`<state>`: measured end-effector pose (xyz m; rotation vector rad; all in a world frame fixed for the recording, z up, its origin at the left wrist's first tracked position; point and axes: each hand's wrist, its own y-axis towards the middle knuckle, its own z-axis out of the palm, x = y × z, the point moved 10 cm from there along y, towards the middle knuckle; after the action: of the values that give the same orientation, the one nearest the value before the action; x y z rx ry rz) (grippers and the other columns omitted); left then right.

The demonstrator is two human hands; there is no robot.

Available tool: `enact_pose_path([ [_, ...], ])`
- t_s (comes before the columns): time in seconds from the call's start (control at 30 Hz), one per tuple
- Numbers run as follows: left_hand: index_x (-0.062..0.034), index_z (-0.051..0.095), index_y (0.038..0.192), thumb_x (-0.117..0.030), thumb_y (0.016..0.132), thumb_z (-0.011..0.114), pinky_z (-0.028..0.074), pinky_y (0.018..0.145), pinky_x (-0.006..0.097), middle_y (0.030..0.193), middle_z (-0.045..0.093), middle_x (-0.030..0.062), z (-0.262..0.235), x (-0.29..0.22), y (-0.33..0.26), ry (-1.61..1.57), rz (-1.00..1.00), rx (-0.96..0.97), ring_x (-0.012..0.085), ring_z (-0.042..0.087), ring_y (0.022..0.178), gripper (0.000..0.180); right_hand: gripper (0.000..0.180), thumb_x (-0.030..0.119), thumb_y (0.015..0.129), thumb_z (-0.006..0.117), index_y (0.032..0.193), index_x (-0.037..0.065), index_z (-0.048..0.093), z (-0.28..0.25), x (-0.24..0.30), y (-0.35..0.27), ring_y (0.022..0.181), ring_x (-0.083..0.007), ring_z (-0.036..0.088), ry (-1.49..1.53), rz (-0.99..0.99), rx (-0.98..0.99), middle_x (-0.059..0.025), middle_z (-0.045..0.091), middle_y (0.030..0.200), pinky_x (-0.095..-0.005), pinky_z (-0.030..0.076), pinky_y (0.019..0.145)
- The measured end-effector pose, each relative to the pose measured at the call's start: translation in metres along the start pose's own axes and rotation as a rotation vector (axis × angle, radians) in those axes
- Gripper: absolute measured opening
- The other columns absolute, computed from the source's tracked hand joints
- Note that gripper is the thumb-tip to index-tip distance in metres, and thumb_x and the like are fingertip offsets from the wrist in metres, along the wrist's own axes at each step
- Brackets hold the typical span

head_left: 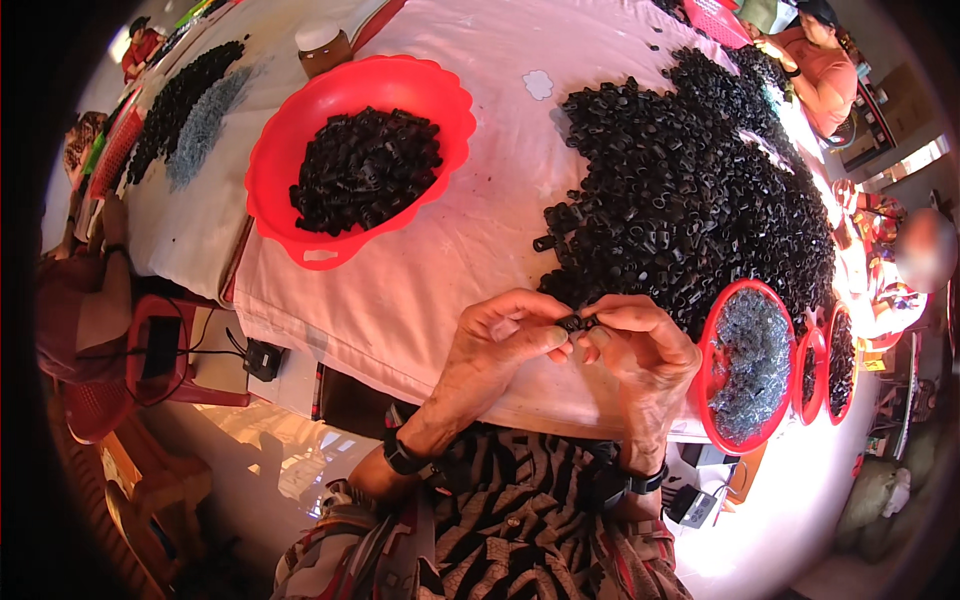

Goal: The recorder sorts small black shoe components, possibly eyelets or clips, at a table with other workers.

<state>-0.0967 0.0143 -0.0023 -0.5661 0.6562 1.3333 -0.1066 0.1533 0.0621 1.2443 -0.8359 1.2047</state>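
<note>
My left hand (pixel 500 345) and my right hand (pixel 650 350) meet over the near edge of the cloth-covered table (pixel 340 320). Between their fingertips they pinch a small black plastic piece (pixel 572 323), its lower side partly hidden by the fingers. Just beyond my hands spreads a big heap of similar black plastic pieces (pixel 680 200). To the far left stands a red scalloped bowl (pixel 265 180) holding more black pieces (pixel 370 170). Right of my right hand, a red bowl (pixel 706 385) is filled with small clear pieces (pixel 748 365).
A white-lidded jar (pixel 323 52) stands behind the scalloped bowl. Two smaller red containers (pixel 812 375) (pixel 848 350) sit at the right. Black (pixel 190 95) and clear (pixel 205 130) heaps lie on the left table. Several people sit around, one (pixel 815 75) at the far right. A red chair (pixel 100 405) is at the left.
</note>
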Motion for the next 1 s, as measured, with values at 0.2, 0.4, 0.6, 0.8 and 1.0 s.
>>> enact_pose_path([
  [0.2,0.0007,0.068,0.107,0.001,0.089,0.067,0.054,0.076,0.028,0.096,0.071,0.0085,-0.001,0.001,-0.001,0.074,-0.01,-0.002,0.0134,0.066,0.08,0.017,0.023,-0.022,0.078,0.062,0.094,-0.006,0.067,-0.002,0.0,0.0,0.088,-0.0173,0.068,-0.118,-0.038,0.007,-0.0172,0.069,0.104,-0.0259,0.057,0.077],
  [0.4,0.002,0.068,0.106,0.002,0.089,0.067,0.055,0.076,0.028,0.094,0.07,0.0084,-0.001,0.002,-0.001,0.107,-0.006,-0.012,0.0142,0.066,0.08,0.016,0.024,-0.017,0.075,0.066,0.093,-0.002,0.069,0.0,0.009,0.0,0.086,-0.0144,0.068,-0.299,-0.107,0.015,-0.0133,0.071,0.099,-0.0237,0.054,0.075],
  [0.6,0.0021,0.068,0.104,0.004,0.088,0.067,0.054,0.074,0.029,0.099,0.068,0.0103,-0.002,0.005,-0.002,0.07,-0.025,-0.003,0.0159,0.066,0.083,0.016,0.022,-0.015,0.075,0.068,0.091,0.0,0.068,0.007,0.019,0.0,0.08,-0.0135,0.067,-0.425,-0.187,0.055,-0.0106,0.071,0.096,-0.0232,0.052,0.07],
  [0.8,0.0022,0.069,0.103,0.004,0.089,0.067,0.054,0.075,0.03,0.096,0.068,0.0098,-0.004,0.003,-0.002,0.117,-0.009,-0.026,0.0158,0.066,0.082,0.015,0.02,-0.015,0.076,0.067,0.089,0.0,0.067,0.013,0.018,0.005,0.076,-0.0123,0.065,-0.46,-0.181,0.051,-0.0088,0.07,0.093,-0.0228,0.05,0.068],
  [1.0,0.0018,0.068,0.105,0.004,0.089,0.066,0.055,0.077,0.03,0.096,0.069,0.0097,-0.007,0.005,-0.002,0.115,-0.011,-0.061,0.0166,0.066,0.083,0.016,0.019,-0.015,0.077,0.068,0.088,0.001,0.067,0.01,0.01,0.006,0.077,-0.0085,0.062,-0.395,-0.101,0.017,-0.0068,0.07,0.093,-0.0213,0.049,0.066],
])
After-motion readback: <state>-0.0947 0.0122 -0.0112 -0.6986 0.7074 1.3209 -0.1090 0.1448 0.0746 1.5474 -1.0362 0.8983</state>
